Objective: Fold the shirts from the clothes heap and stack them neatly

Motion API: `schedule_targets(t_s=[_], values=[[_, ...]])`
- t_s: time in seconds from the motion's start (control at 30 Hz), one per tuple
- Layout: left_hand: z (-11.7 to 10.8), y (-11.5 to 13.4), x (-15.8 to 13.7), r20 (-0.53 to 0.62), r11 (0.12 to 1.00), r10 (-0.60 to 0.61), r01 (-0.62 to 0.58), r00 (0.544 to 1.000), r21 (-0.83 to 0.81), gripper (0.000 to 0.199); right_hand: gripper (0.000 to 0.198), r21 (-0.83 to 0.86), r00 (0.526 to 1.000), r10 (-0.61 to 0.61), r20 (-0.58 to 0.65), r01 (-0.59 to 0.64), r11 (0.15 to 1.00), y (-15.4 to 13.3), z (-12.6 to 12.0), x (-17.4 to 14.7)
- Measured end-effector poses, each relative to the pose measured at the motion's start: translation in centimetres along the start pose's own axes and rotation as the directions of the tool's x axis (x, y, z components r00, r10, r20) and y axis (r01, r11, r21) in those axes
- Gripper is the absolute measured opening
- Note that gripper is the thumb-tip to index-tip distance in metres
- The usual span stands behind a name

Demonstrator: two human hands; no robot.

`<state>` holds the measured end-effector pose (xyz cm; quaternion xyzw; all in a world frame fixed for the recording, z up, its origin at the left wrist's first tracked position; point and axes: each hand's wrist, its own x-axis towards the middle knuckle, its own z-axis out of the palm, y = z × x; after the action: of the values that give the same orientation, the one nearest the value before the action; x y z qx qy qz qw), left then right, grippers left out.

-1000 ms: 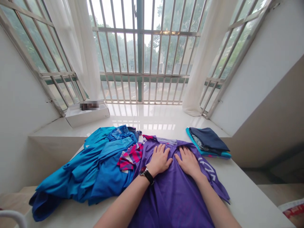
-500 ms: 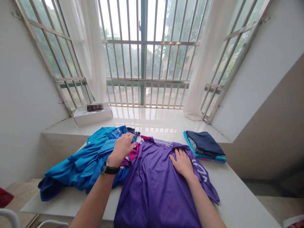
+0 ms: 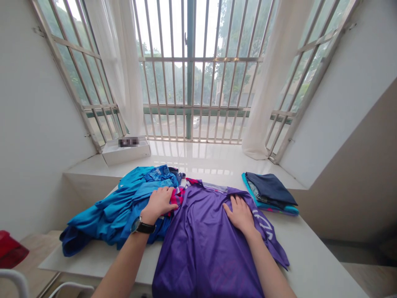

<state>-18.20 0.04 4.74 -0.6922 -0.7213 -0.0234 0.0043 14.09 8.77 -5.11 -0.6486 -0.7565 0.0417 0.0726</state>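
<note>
A purple shirt [image 3: 207, 240] lies spread on the white table, with white lettering on its right sleeve. My right hand [image 3: 240, 213] rests flat on its upper right part, fingers spread. My left hand [image 3: 159, 203], with a black-strapped watch [image 3: 141, 225] on the wrist, is over the border between the purple shirt and a crumpled blue garment [image 3: 114, 211]. Its fingers are extended and the thumb points toward a pink-and-navy checked cloth [image 3: 176, 198], which shows beside the purple shirt's left edge. Part of that cloth is hidden under the hand and the shirt.
Folded clothes [image 3: 269, 192], dark navy on top of turquoise, are stacked at the table's right. A white open box [image 3: 127, 153] stands on the window ledge [image 3: 198, 159] at the back left. Barred windows and white curtains [image 3: 257, 124] rise behind. A red object [image 3: 10, 250] is at far left.
My left hand has come down and nearer to me, from the blue garment's upper edge toward the checked cloth. My right hand stays on the purple shirt. The view has shifted slightly.
</note>
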Motion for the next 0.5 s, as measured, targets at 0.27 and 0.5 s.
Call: schedule_targets(t_s=[0.27, 0.5], values=[[1.1, -0.3, 0.9, -0.064, 0.999, -0.009, 0.011, 0.998, 0.033, 0.02, 0.071, 0.019, 1.0, -0.01, -0.006, 0.01, 1.0, 0.2, 0.2, 0.1], [1.2, -1.5, 3.1, -0.179, 0.945, -0.056, -0.006, 0.982, -0.327, 0.017, 0.069, 0.023, 1.0, -0.011, -0.008, 0.011, 1.0, 0.1, -0.3, 0.0]])
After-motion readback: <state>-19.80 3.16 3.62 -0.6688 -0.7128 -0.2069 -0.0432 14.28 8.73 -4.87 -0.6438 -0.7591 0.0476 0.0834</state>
